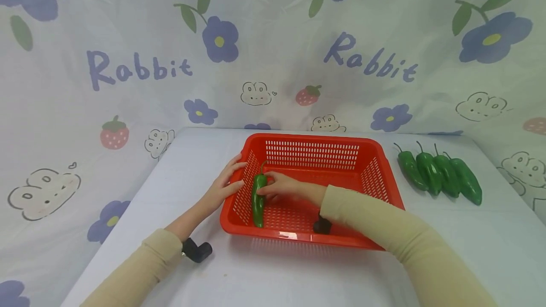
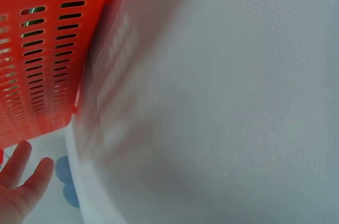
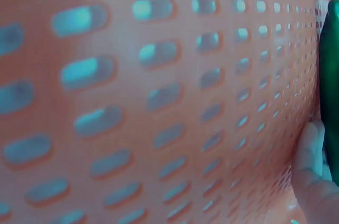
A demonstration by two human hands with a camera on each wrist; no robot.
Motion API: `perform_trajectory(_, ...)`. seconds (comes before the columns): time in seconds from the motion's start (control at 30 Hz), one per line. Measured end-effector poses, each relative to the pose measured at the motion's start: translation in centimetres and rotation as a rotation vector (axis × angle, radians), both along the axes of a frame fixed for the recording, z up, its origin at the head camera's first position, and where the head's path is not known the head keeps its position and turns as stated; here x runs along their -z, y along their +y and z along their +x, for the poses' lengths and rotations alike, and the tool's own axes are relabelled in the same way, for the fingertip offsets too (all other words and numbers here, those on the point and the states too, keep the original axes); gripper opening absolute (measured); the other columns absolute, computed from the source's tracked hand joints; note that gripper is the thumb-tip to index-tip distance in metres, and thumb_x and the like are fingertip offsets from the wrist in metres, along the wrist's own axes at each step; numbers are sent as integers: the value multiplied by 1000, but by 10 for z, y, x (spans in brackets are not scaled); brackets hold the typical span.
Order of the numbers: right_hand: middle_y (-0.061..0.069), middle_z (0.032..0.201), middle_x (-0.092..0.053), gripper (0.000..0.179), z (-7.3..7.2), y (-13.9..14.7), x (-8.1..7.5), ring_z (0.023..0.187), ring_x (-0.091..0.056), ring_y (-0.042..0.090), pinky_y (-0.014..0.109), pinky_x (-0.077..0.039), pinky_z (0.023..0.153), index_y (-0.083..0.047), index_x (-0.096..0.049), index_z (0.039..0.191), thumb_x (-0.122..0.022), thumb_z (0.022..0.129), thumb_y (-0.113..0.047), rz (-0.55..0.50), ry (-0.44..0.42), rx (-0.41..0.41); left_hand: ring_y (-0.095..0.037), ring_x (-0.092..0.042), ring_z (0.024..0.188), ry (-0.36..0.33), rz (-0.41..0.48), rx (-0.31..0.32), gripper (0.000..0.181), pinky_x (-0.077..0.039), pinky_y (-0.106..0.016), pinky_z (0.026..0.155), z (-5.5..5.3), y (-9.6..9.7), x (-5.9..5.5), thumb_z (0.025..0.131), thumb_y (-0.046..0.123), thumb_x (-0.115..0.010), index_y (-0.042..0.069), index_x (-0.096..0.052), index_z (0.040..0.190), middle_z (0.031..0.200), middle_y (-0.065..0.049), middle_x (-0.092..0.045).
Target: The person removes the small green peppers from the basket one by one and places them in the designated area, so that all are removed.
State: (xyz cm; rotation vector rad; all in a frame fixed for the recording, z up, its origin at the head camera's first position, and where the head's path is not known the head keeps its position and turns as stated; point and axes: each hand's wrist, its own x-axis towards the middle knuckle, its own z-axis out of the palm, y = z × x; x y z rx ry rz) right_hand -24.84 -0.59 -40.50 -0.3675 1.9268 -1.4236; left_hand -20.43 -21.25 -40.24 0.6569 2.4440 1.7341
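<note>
Inside the red perforated basket (image 1: pixel 315 138), close to its left wall, a long green pepper (image 1: pixel 258 205) stands lengthwise with its thin stem pointing away from me. My right hand (image 1: pixel 282 185) reaches in over the near right side and pinches this pepper between thumb and fingers. In the right wrist view, the pepper (image 3: pixel 330 86) shows at the right edge beside part of the hand (image 3: pixel 315 184). My left hand (image 1: pixel 223 185) rests on the basket's left rim with fingers extended. Its fingers are spread by the basket's outer wall (image 2: pixel 45 86) in the left wrist view.
Several green peppers (image 1: pixel 430 174) lie side by side on the white tabletop (image 1: pixel 204 283), right of the basket. Behind the table hangs a white sheet (image 1: pixel 273 51) printed with flowers and rabbits. Black wrist devices sit at the left wrist (image 1: pixel 198 251) and right wrist (image 1: pixel 322 225).
</note>
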Motion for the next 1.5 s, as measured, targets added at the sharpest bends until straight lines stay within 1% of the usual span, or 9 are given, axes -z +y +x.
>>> perform_trajectory(0.13,14,107,-59,58,0,-3,1,86,-63,22,34,-56,74,-1,-38,130,-67,82,-17,37,63,12,-41,-27,131,3,5,3,46,-49,-42,85,1,0,-1,91,8,-45,1,-34,136,153,-8,-5)
perform_trajectory(0.23,15,108,-57,56,1,-5,2,88,-62,22,35,-56,72,0,-39,126,-69,81,-15,21,91,40,-41,-27,131,5,4,5,46,-50,-41,85,0,0,-1,92,8,-44,1,-34,136,153,-9,-6)
perform_trajectory(0.37,18,109,-57,57,2,-7,1,88,-62,24,38,-56,70,0,-37,127,-68,81,-11,-22,96,72,-39,-25,133,14,-4,5,46,-48,-42,87,0,0,-1,92,10,-45,1,-35,136,153,-9,-6)
perform_trajectory(0.53,16,102,-57,59,-1,-7,1,82,-59,19,31,-55,68,-1,-38,128,-69,78,-10,12,170,96,-39,-25,133,16,-6,1,46,-48,-43,88,-1,0,0,91,10,-46,1,-35,136,153,-8,-7)
perform_trajectory(0.67,17,101,-58,60,-2,-5,0,85,-59,20,31,-54,73,0,-39,128,-69,77,-10,24,206,121,-39,-28,131,11,-5,-2,46,-48,-41,87,-1,0,0,91,9,-45,1,-35,136,153,-8,-7)
perform_trajectory(0.83,19,110,-55,62,-3,0,-2,96,-58,26,35,-53,80,-1,-39,131,-68,77,-9,14,261,158,-41,-29,130,12,-2,-3,47,-48,-44,86,-1,1,0,91,7,-45,1,-34,136,153,-9,-7)
perform_trajectory(1.07,18,115,-51,64,3,9,-13,101,-54,28,37,-52,82,-8,-37,136,-66,80,-9,-5,263,185,-40,-28,130,10,-2,-10,47,-47,-47,87,0,1,0,91,8,-45,0,-34,136,153,-9,-7)
perform_trajectory(1.27,17,112,-51,64,5,18,-19,99,-54,26,36,-52,81,-10,-37,136,-67,79,-9,-31,252,208,-41,-31,128,10,4,-7,48,-49,-44,85,-1,1,0,90,8,-45,0,-34,136,153,-9,-8)
perform_trajectory(1.5,16,117,-51,64,5,31,-28,103,-54,27,36,-52,84,-13,-37,136,-68,81,-14,-69,212,230,-42,-33,126,11,14,-9,47,-51,-39,84,-1,1,1,90,6,-45,-1,-34,135,153,-10,-8)
